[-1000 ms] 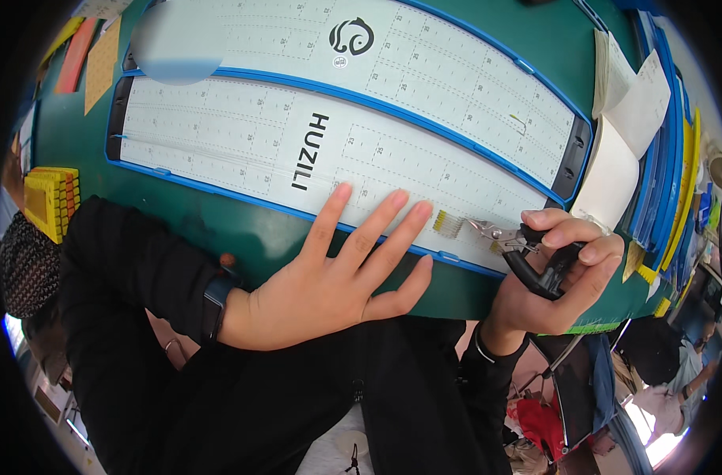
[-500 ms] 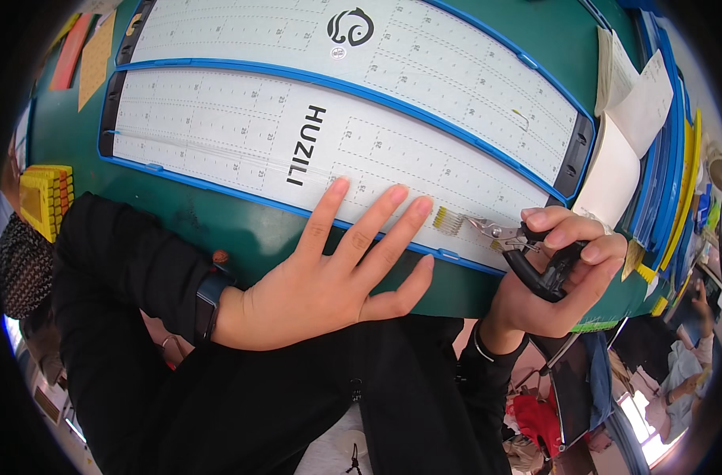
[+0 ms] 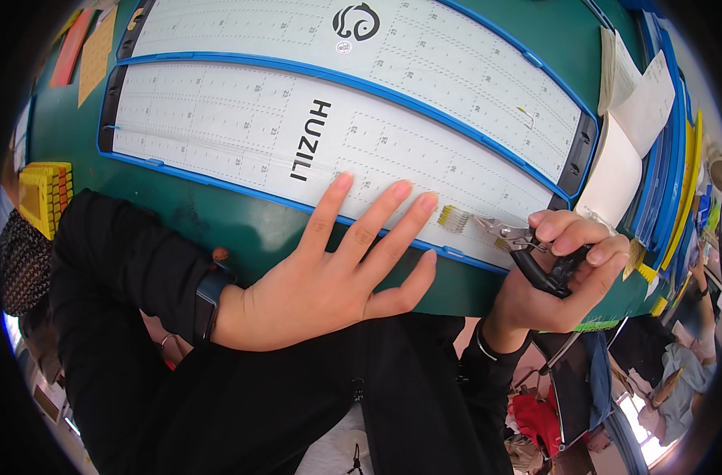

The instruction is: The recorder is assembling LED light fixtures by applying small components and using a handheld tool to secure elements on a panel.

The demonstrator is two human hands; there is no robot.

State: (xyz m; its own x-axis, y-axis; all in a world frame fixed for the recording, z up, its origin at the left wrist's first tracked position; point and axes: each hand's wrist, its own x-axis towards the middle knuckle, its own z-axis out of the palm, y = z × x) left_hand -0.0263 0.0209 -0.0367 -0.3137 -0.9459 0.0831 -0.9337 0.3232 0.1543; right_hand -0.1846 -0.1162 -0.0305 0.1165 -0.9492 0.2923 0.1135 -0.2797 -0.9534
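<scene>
A blue-framed fishing-rig case lies open, its two white panels side by side. On the near panel [image 3: 210, 111] my left hand [image 3: 317, 273] rests with fingers spread, empty; fine pale lines run along the panel from its left end to the fingertips. My right hand [image 3: 563, 273] is wrapped round black-handled cutting pliers [image 3: 539, 265], whose metal jaws point left. Just left of the jaws sits a tight row of small gold-coloured fishing hooks [image 3: 454, 218], with another small yellowish piece below the jaws. Whether the jaws touch the hooks, I cannot tell.
On the far panel [image 3: 448, 87] is a single thin hook-like piece [image 3: 525, 116]. Paper sheets [image 3: 614, 166] and stacked blue and yellow cases [image 3: 670, 158] stand at the right. Yellow blocks [image 3: 45, 198] sit at the left on the green table [image 3: 186, 218]. Another person [image 3: 681, 372] is at the far right.
The case has shifted slightly right and away from me, and my left fingers have moved slightly right with it. My right hand and the pliers have also moved a little right.
</scene>
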